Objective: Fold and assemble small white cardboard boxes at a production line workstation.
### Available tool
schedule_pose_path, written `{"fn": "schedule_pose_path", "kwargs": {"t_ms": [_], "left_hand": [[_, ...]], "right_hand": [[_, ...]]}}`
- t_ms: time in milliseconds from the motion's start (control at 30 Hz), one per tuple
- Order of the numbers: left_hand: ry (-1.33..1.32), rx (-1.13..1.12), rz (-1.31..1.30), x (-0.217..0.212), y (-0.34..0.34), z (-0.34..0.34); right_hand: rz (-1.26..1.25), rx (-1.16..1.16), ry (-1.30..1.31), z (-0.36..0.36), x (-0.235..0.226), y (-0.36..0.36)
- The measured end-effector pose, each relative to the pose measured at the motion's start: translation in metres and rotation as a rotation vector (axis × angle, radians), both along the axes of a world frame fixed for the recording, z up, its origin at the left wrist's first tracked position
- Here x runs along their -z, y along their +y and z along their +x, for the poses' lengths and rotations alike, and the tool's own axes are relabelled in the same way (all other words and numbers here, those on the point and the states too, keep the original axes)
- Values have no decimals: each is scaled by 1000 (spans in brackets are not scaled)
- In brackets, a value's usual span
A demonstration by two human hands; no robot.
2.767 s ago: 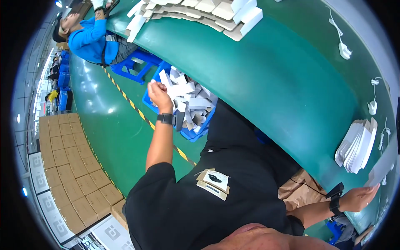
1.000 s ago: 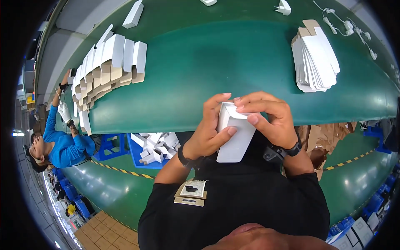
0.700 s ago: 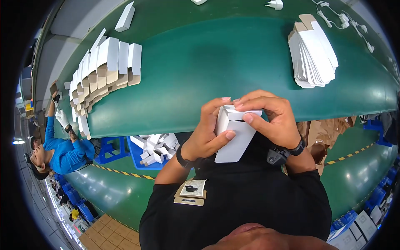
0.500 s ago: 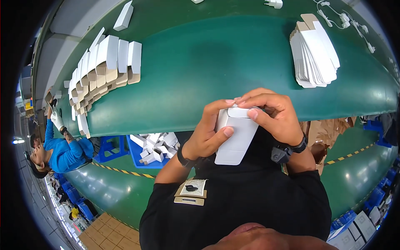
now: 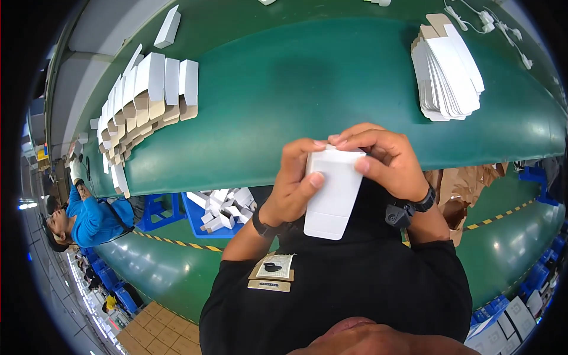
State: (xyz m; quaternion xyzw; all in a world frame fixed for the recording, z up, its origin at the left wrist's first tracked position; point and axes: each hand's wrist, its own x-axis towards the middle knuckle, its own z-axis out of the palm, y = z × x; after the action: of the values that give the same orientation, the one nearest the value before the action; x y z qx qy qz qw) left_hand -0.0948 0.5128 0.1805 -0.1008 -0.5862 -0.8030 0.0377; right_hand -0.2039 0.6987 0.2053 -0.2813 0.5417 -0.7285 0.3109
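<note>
Holding a small white rectangular cardboard carton [image 5: 332,192] upright in front of the chest, a person in a black shirt works at the near edge of a long green table [image 5: 307,89]. The left hand [image 5: 294,183] wraps the carton's left side, its thumb pressed flat on the front face, so this grip is closed on the carton. The right hand [image 5: 387,161] curls over the carton's top right corner, fingertips pinching along the top edge, also clenched on it. A dark watch sits on each wrist.

Beyond the grip and to its right, a fanned stack of flat white carton blanks [image 5: 448,68] lies on the table. Beyond and to the left, a long row of assembled white cartons with brown inner flaps [image 5: 145,97] stands on the table, curving away toward the far left. At the far right rim lie white cables with plugs [image 5: 491,21].

Below and left of the grip, under the table edge, a blue plastic bin of loose white cartons [image 5: 219,210] rests on the green floor. Well to the left, another person in a blue shirt [image 5: 92,219] sits beside the table.
</note>
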Motion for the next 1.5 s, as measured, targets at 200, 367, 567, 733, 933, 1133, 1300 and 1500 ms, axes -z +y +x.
{"fn": "schedule_pose_path", "kwargs": {"t_ms": [200, 367, 567, 733, 933, 1133, 1300, 1500], "left_hand": [[-137, -10, 126, 0, 1, 0], [-77, -34, 27, -6, 3, -5], [-15, -39, -63, -10, 7, -10], [-16, -25, -95, -12, 10, -13], [-14, -81, -1, -17, 19, -18], [-74, -276, -383, -7, -25, 22], [-230, -944, -100, 18, -84, 119], [-543, -1819, 391, 166, -212, 290]], "right_hand": [[-207, 19, -48, 6, 20, -3], [-230, 40, -104, 8, 23, -5], [-226, 136, -103, 10, 21, -4], [-175, 137, -52, 8, 17, 0], [-188, 159, -9, 6, 19, 2], [-37, 67, 448, 6, 16, -24], [515, 367, 1131, -15, -31, -4], [1278, 977, 1620, -101, -27, 108]]}}
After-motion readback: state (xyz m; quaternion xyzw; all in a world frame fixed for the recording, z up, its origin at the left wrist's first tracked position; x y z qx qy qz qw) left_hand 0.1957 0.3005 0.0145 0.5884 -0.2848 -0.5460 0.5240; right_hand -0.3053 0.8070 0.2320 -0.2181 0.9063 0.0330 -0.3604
